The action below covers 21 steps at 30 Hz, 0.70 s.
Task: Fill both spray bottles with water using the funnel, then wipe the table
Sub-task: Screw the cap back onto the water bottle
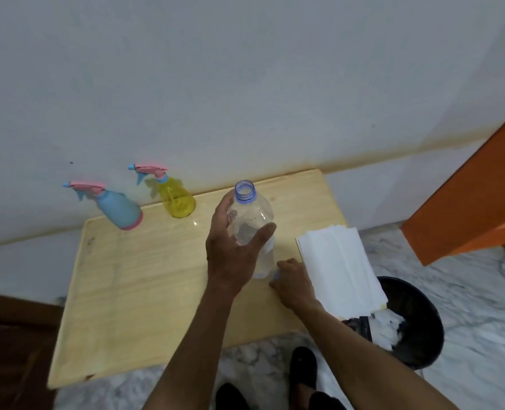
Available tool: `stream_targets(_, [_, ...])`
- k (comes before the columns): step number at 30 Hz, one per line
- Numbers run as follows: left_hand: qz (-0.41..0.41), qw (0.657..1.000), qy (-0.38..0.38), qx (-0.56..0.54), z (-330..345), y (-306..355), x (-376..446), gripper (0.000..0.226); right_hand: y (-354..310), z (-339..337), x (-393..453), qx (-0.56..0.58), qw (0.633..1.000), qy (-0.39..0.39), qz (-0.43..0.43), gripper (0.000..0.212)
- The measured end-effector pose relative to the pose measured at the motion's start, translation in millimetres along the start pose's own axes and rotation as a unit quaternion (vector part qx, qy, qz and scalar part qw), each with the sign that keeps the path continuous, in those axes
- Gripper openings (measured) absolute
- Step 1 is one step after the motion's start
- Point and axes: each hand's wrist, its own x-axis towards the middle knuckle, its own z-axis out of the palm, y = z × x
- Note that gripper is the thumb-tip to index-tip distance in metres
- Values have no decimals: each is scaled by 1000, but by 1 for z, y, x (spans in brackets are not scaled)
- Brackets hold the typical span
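Head view of a wooden table set against a white wall. The left hand wraps its fingers and thumb around a clear water bottle, which stands upright and uncapped near the table's right side. The right hand rests on the table at the foot of the water bottle, its fingers curled; a small bluish piece, probably the cap, shows at its fingertips, though whether it is pinched cannot be told. Two spray bottles stand left of the water bottle at the table's far edge, by the wall: the yellow spray bottle nearer to it, the blue spray bottle further left, both with trigger heads still screwed on. A stack of white paper towels lies just right of the water bottle, overhanging a dark bin on the floor. No funnel is visible. The step in hand appears to be readying the water for pouring; done well, it calls for setting the cap aside where it will not roll, keeping the water bottle upright with a firm grip, and unscrewing a trigger head and seating the funnel before tilting.
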Motion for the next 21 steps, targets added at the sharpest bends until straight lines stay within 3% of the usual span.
stream_targets(6, [2, 999, 36, 6, 9, 8, -7, 87, 12, 5, 2, -38, 998, -3, -51, 9])
stream_targets(11, [6, 999, 51, 3, 11, 9, -8, 90, -18, -58, -3, 132, 986, 99, 0, 22])
stream_targets(14, [-1, 998, 62, 6, 15, 9, -7, 91, -58, -136, -7, 238, 953, 178, -53, 29])
stream_targets(17, [-21, 998, 62, -22, 16, 8, -5, 84, -107, -206, -15, 321, 919, 168, -155, 28])
stream_targets(21, [-9, 998, 61, -28, 13, 7, -8, 84, -157, -241, -27, 200, 924, 83, -315, 31])
